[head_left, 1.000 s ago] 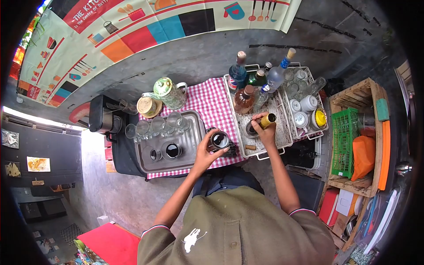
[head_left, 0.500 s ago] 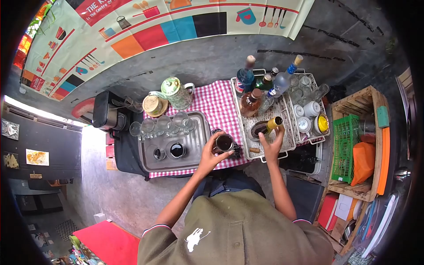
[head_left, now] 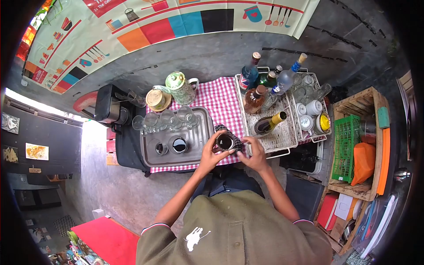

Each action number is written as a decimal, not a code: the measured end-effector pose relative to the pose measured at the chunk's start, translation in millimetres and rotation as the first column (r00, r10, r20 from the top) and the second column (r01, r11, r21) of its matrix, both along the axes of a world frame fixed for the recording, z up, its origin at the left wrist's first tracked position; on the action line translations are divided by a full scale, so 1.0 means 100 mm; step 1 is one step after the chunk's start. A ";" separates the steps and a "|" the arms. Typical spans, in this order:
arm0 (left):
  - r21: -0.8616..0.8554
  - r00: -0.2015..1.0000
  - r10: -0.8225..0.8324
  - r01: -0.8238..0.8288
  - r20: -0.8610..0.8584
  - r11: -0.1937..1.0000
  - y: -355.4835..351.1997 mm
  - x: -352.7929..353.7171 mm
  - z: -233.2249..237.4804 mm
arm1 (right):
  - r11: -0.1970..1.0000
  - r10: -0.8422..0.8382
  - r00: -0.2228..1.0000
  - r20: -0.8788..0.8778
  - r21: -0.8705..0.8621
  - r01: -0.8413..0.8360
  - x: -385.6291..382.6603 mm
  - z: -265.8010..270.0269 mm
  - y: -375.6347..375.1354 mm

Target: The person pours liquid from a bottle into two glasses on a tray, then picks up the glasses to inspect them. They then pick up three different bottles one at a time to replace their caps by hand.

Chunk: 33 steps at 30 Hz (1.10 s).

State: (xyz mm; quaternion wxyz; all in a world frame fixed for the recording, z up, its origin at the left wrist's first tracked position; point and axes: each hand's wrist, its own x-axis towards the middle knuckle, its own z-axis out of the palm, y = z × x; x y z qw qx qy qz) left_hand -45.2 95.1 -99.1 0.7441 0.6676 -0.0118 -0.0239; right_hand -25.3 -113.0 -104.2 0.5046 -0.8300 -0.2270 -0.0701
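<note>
The tablecloth (head_left: 225, 102) is checked pink and white, the tray (head_left: 201, 145) brownish grey, and the held glass (head_left: 225, 141) near-black inside. The dark bottle (head_left: 267, 124) has a gold neck, the teapot (head_left: 181, 91) is mottled green and white, and the cloth (head_left: 239, 144) by the glass looks black with pale checks, though it shows small.

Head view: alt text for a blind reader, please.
A person's left hand holds a glass of dark liquid, the right hand close beside it. Bottles are in the rack at right, glasses on the tray at left.
</note>
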 end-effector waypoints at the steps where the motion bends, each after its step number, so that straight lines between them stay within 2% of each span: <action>1: -0.003 1.000 0.002 -0.003 -0.015 1.000 0.01 -0.02 0.02 | 0.999 0.038 0.999 -0.023 0.007 -0.038 -0.01 -0.02 0.08; 2: 0.030 1.000 0.001 -0.001 -0.016 1.000 0.03 -0.04 0.05 | 0.997 0.078 0.996 -0.046 0.015 -0.078 -0.01 -0.04 0.16; 6: -0.036 0.998 0.044 -0.045 -0.035 0.998 0.11 -0.16 0.05 | 0.991 0.134 0.991 0.009 -0.033 -0.134 -0.08 -0.10 0.41; 10: 0.041 0.994 0.092 -0.090 -0.053 0.995 0.26 -0.28 0.04 | 0.989 0.148 0.989 0.009 -0.004 -0.148 -0.11 -0.10 0.61; 14: 0.074 0.991 0.135 -0.134 -0.010 0.988 0.43 -0.42 0.08 | 0.976 0.216 0.974 -0.066 0.051 -0.213 -0.16 -0.18 0.85; 17: 0.093 0.992 0.123 -0.120 -0.028 0.988 0.62 -0.54 0.06 | 0.970 0.244 0.969 -0.026 0.031 -0.243 -0.20 -0.16 1.06; 21: 0.084 0.990 0.139 -0.139 0.006 0.987 0.93 -0.67 -0.03 | 0.971 0.239 0.968 -0.071 0.043 -0.237 -0.33 -0.13 1.38; 26: 0.142 0.996 0.091 -0.093 0.019 0.985 1.42 -0.82 0.02 | 0.976 0.217 0.975 -0.051 0.050 -0.214 -0.52 -0.08 1.85; 29: 0.081 0.998 0.062 -0.061 -0.016 0.995 1.69 -0.90 0.02 | 0.977 0.210 0.974 -0.086 0.057 -0.206 -0.63 -0.08 2.12; 33: 0.117 0.999 0.038 -0.041 0.031 0.992 2.04 -0.96 -0.06 | 0.986 0.162 0.984 -0.076 0.062 -0.157 -0.76 -0.11 2.48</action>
